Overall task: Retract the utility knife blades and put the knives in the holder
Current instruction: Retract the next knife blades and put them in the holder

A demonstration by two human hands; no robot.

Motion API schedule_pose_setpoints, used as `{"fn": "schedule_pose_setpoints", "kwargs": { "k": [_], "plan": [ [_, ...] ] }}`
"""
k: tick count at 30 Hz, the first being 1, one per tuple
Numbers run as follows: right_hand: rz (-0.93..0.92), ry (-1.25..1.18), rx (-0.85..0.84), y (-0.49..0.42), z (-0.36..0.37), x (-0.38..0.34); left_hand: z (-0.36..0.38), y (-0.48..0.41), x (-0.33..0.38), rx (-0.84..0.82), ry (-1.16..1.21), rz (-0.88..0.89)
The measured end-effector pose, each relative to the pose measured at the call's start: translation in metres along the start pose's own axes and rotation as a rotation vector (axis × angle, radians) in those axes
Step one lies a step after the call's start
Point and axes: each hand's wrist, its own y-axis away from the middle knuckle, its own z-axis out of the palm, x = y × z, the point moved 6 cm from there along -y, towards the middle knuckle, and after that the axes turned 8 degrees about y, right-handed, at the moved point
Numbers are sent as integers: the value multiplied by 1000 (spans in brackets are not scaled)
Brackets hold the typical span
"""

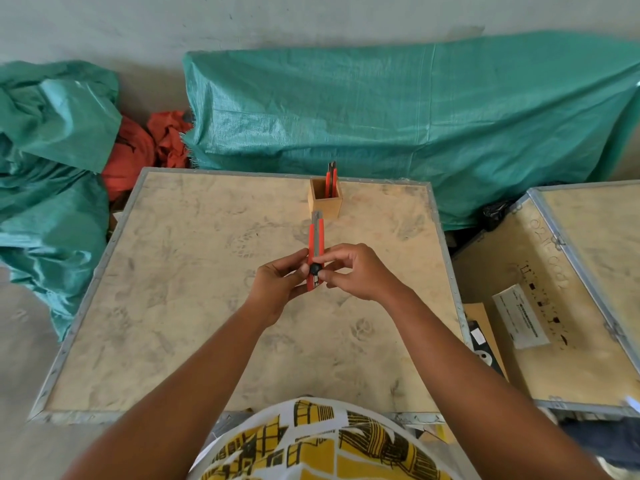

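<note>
Two red utility knives: one standing upright in the wooden holder (325,201) at upper centre of the crate top (194,271), one utility knife (316,244) at frame centre. Left hand (277,289) and right hand (356,271) both pinch its lower end, tip pointing up-frame toward the holder
</note>
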Motion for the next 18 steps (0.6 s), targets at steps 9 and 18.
{"fn": "schedule_pose_setpoints", "kwargs": {
  "k": [9, 18],
  "plan": [
    [57, -2, 69, 4, -1, 1, 6, 3, 7, -35, -67, 37],
    [22, 32, 109, 6, -8, 4, 11, 4, 10, -40, -143, 60]
  ]
}}
